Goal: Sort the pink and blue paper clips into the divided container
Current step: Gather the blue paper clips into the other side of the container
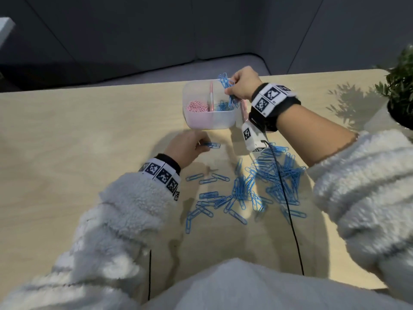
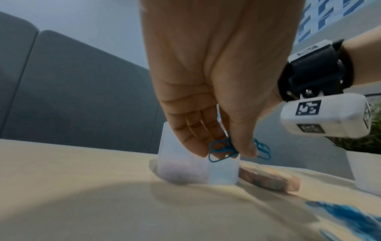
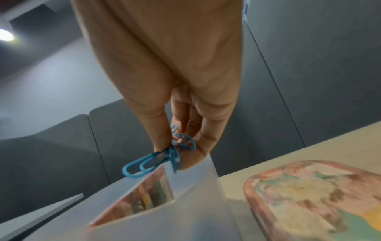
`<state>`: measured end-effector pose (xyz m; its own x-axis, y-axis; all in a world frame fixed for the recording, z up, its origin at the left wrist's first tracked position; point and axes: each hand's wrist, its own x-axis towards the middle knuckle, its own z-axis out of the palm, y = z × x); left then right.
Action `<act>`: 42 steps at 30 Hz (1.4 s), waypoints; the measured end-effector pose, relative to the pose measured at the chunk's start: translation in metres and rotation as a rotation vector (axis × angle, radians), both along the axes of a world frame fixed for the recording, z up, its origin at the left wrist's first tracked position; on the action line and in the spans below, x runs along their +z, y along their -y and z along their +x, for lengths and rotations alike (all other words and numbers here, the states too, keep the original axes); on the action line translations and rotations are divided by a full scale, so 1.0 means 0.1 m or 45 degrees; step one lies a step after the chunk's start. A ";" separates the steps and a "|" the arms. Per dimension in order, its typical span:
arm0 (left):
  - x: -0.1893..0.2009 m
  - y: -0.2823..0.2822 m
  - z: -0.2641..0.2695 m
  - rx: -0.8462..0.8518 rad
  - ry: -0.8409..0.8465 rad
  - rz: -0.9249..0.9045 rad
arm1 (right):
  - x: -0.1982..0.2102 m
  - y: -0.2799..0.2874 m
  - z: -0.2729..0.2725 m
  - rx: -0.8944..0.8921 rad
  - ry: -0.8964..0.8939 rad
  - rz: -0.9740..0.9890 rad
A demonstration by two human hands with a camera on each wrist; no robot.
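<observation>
Left hand [image 1: 185,146] is low over the table [image 1: 67,135], just near of the container [image 1: 210,121]. Thumb and fingers are pinched narrow on one or two blue clips [image 1: 212,145]; we can't get an exact count. In the left wrist view the same clips [image 2: 220,152] sit between thumb and fingertips [image 2: 198,141], with the container [image 2: 185,168] right behind them.

The container is translucent, with a patterned divider [image 1: 211,95] running near to far. Pink clips [image 1: 197,106] are in the left compartment. A few blue ones [image 1: 222,106] lie in the right compartment.

Right hand [image 1: 242,85] is above the container's far right corner. Its fingers are closed tight on a bunch [image 1: 225,82] of blue clips, and some hang down into the right compartment. The right wrist view shows that bunch [image 3: 163,158] pinched between thumb and fingers [image 3: 195,146], right over the container rim [image 3: 206,176]. Image is blurred, so no clip count.

A patterned lid [image 3: 313,195] lies flat on the table just right of the container.

The loose pile [image 1: 263,184] of blue clips is spread on the table near of the container, between our two forearms, denser toward the right. A black cable [image 1: 288,211] crosses it.

A potted plant [image 1: 400,86] is at the far right table edge.
</observation>
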<state>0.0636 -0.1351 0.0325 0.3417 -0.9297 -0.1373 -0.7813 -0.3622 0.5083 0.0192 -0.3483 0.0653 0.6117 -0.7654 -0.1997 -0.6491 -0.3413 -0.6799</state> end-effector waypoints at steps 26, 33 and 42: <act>0.00 0.73 -0.26 -0.078 0.253 -0.143 | -0.70 -0.20 -2.02 -0.318 -0.414 -0.164; -0.49 0.40 -0.68 -0.327 0.258 0.248 | -0.73 -0.60 -1.77 0.176 -0.472 -0.304; -0.52 -0.04 -0.71 -0.211 -0.036 0.018 | -0.69 -0.91 -1.91 0.284 -0.168 -0.276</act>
<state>-0.0074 -0.1308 -0.0200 0.1799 -0.9709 -0.1580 -0.8162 -0.2369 0.5269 -0.1714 -0.2571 -0.0034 0.7487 -0.6489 -0.1358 -0.6198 -0.6124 -0.4908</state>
